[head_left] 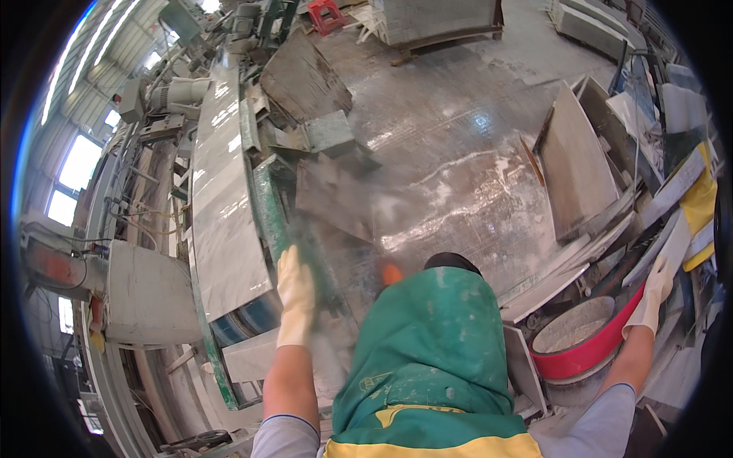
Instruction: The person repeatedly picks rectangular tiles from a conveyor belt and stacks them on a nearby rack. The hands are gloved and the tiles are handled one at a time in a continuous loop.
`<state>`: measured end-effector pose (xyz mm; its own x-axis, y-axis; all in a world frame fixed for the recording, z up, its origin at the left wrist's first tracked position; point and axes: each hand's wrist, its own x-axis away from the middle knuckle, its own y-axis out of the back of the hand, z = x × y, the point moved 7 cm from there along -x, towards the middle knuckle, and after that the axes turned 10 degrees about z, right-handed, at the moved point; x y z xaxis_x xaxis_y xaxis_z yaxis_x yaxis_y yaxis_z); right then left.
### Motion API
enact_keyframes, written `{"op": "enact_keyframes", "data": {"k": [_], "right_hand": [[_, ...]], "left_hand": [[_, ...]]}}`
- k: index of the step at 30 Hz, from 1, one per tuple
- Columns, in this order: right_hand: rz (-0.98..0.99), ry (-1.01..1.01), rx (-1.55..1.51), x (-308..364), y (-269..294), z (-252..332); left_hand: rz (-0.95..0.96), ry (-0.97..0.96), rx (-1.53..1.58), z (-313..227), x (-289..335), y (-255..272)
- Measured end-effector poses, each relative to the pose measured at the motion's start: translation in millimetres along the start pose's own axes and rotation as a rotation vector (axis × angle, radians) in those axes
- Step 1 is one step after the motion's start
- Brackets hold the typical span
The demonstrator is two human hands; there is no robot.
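My left hand (296, 288), in a cream rubber glove, reaches forward beside the green metal rail (271, 202) of a long roller bench. Its fingers are stretched out, and nothing shows in them. On the bench lies a long, glossy pale stone slab (229, 191), just left of that hand. My right hand (658, 294), gloved the same way, is out at the far right with its fingers extended. It is against pale stone strips (663, 248), beside a red-rimmed round tub (588, 365); whether it presses on a strip is hard to tell. A green apron (427, 351) covers my front.
Stone offcuts and a leaning slab (576, 164) crowd the right side. Ahead is a wet floor (450, 145). A grey block (330, 132) and a brown board (305, 76) stand past the bench. A red stool (326, 15) is far back; machinery (145, 294) lines the left.
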<state>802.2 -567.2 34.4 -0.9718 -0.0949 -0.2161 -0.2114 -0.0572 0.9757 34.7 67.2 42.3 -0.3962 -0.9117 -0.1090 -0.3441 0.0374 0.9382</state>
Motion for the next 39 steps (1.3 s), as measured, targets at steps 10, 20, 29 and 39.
{"op": "enact_keyframes", "data": {"k": [10,20,29,39], "right_hand": [[-0.097,-0.038,0.05,16.0,35.8,21.8],[-0.1,0.077,0.008,-2.1,-8.3,-8.8],[-0.034,0.032,0.073,16.3,-1.0,6.3],[-0.031,0.047,0.124,32.2,7.8,19.6]], "left_hand": [[0.049,0.043,-0.024,-2.1,-1.8,-0.2],[0.062,0.058,-0.021,-2.2,-1.6,0.4],[0.055,0.085,-0.046,-4.6,-1.3,2.3],[0.02,0.047,-0.03,-4.4,-0.2,3.1]]}}
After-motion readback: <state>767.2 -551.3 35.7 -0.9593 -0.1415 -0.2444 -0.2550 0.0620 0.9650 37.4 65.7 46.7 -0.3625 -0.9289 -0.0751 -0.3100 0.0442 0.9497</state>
